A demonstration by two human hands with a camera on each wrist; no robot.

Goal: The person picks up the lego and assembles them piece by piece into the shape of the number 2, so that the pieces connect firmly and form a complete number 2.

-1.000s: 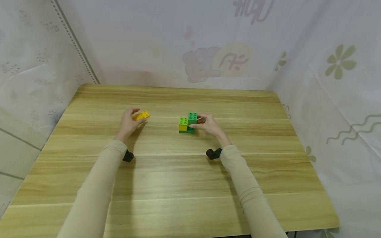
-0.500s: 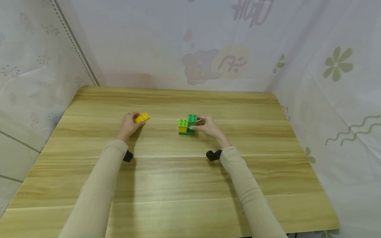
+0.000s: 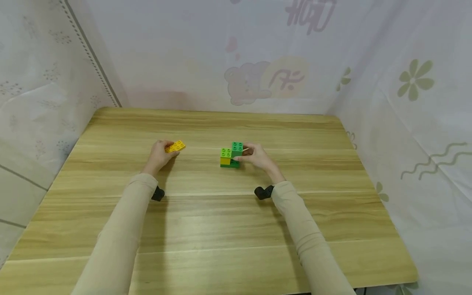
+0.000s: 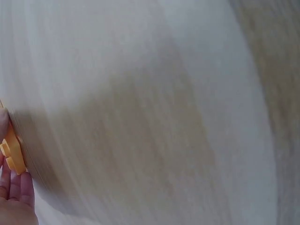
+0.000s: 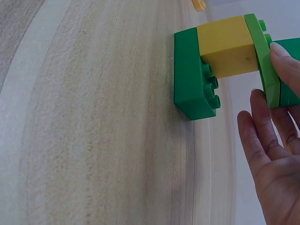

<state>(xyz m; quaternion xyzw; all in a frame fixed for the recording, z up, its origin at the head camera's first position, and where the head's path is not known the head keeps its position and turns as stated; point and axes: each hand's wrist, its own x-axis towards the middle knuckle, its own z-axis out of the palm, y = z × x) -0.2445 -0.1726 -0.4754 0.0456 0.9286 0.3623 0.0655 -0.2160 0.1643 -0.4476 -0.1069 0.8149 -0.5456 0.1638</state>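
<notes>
At the left of the head view, my left hand pinches a flat yellow toy building brick by its near end, studs facing up. That brick shows only at the left edge of the left wrist view. Near the table's middle stands a small stack: a dark green base brick, a yellow brick on it, then a thin lime green plate jutting past the yellow one. A green brick sits on the jutting part. My right hand grips that brick and the plate's edge between thumb and fingers.
A wooden table lies under both arms. Patterned white sheeting hangs behind it and at both sides. Black wrist mounts stick inward from both sleeves.
My left fingers have closed in on the flat yellow brick, which has tipped and shifted slightly. My right hand keeps its grip on the stack. The head view has shifted a little.
</notes>
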